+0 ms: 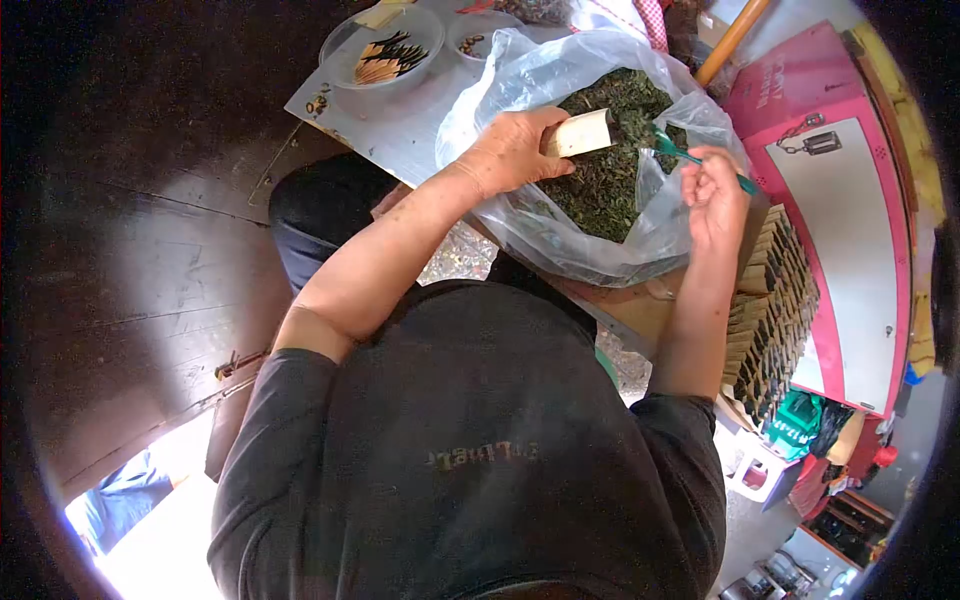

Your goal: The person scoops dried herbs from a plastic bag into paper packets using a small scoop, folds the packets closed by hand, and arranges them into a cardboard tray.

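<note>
In my left hand (512, 152) is a pale, slightly curved strip (582, 133), pinched between thumb and fingers over an opened clear plastic bag (520, 80). Dried, shredded green leaves (610, 190) fill the bag. My right hand (716, 192) grips a thin green plastic fork (680, 152) by its handle, its tip pointing left, close over the leaves and near the end of the strip. The bag's crumpled edge lies around both hands.
The bag rests on a grey tabletop (400, 130). Behind it on the left stands a clear tub (425, 50) of dark-tipped tan pieces. Stacked tan bundles (765, 300) sit by my right forearm, beside a pink and white cabinet (840, 190). A wooden pole (732, 42) leans at the back.
</note>
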Demonstrator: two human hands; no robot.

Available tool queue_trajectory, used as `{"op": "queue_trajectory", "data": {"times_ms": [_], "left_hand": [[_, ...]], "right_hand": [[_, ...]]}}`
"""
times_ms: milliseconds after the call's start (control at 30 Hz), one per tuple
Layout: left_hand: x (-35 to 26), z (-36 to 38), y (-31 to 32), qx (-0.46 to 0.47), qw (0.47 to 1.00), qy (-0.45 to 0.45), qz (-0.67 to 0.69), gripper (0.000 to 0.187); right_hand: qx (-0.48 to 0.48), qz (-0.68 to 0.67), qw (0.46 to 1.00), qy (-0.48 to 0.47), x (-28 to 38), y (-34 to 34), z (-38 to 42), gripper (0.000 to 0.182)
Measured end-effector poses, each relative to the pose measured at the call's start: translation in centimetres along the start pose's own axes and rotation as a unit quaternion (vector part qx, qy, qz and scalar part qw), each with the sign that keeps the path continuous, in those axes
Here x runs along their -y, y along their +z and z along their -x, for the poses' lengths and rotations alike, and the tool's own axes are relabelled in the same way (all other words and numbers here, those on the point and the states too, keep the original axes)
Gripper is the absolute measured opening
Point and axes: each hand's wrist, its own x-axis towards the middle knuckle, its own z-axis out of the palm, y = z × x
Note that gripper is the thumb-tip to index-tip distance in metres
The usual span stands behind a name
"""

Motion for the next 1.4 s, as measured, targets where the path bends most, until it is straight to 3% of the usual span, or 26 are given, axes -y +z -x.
{"op": "queue_trajectory", "data": {"times_ms": [167, 833, 1067, 1400], "left_hand": [[0.0, -0.1, 0.6, -0.020, 0.997, 0.040, -0.062, 0.049], [0.0, -0.4, 0.7, 0.008, 0.995, 0.013, -0.099, 0.048], [0.2, -0.6, 0.7, 0.025, 0.995, -0.002, -0.100, 0.048], [-0.1, -0.6, 0.8, 0.028, 0.992, -0.006, -0.123, 0.049]], "right_hand": [[0.012, 0.004, 1.000, -0.003, 0.5, -0.2, 0.0, 0.017], [0.100, 0.145, 0.984, 0.029, -0.8, 2.3, -0.2, 0.015], [0.037, 0.060, 0.998, 0.002, 0.0, -0.3, -0.2, 0.015], [0.051, 0.033, 0.998, -0.001, 0.0, -0.7, -0.2, 0.016]]}}
